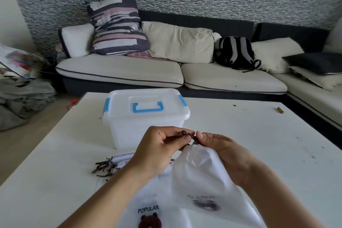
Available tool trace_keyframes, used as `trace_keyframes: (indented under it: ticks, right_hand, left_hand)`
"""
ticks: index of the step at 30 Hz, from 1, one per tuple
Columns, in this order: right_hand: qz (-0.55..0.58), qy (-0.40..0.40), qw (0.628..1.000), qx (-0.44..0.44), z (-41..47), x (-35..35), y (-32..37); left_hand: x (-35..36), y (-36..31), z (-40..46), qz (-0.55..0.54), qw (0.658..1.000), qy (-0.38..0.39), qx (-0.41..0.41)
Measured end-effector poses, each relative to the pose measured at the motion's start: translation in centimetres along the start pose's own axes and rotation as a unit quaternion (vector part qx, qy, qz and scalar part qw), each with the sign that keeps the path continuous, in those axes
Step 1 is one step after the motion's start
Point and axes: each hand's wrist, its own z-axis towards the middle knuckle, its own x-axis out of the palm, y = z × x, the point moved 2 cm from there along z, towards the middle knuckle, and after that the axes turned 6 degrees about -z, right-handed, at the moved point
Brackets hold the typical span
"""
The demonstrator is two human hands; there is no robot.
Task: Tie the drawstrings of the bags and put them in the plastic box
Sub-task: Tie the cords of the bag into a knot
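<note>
I hold a white translucent drawstring bag (199, 177) above the table, its mouth gathered tight. My left hand (159, 150) pinches the dark brown drawstring (186, 135) at the bag's neck, and my right hand (220, 148) pinches the same cord from the other side. Beneath my forearms lie more white bags (148, 207) printed with "POPULAR" and a brown bear, their brown cords (104, 168) spread out to the left. The plastic box (146, 116), translucent white with blue handle and latches, stands just beyond my hands with its lid on.
The white table (259, 144) carries a small battery (280, 110) and dark specks at its far right. A sofa (166, 72) with cushions and a backpack (235, 52) runs behind it. Grey cloth (22, 98) is heaped on the floor at left.
</note>
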Motion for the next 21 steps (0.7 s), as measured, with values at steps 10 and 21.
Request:
trace_keyframes:
  ticks: [10,21]
  right_hand:
    - [-0.089,-0.111,0.98,-0.14,0.1,0.8,1.1]
    - [-0.306,-0.163,0.929,-0.133,-0.1,0.6,1.5]
  left_hand:
    - [0.0,0.0,-0.2,-0.01,0.999,-0.016,-0.041]
    - [0.5,0.9,-0.7,-0.017,0.992,-0.074,-0.101]
